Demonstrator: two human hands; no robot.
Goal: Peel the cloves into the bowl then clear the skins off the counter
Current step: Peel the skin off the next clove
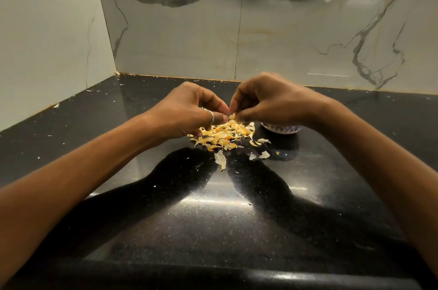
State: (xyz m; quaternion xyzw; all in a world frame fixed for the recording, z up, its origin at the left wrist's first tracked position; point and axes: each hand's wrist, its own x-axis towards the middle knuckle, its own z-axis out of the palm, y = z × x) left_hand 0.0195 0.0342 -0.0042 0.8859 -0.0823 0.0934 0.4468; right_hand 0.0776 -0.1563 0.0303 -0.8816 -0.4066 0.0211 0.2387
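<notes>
The person was in the peeling step. Both hands were raised a little above the counter (213,218), toward its back edge and about midway between its left and right ends. The left hand (189,109), with a ring (211,116) on one finger, had its fingers curled, and thumb and forefinger were pinched on a small clove (231,116). The right hand (267,102) met it from the other side, its fingertips also closed tightly on the same clove. Whether they held the flesh or only a loose edge of skin, I cannot tell, because the piece was very small.

Directly under the hands lay a pile of skins (222,135), pale and yellow, on the black surface. A few single flakes (220,159) lay apart from it, nearer to the front edge. The bowl (282,129), white with a blue pattern, stood just beside the pile on its right, mostly hidden behind the right hand, so its contents were not visible.

In my judgement the task was well advanced but not finished: the skins were not yet cleared. The next move probably needs a small pulling motion to strip the skin, then a short carry to the right to drop the clove in the bowl. The flakes look very light and could scatter easily.
</notes>
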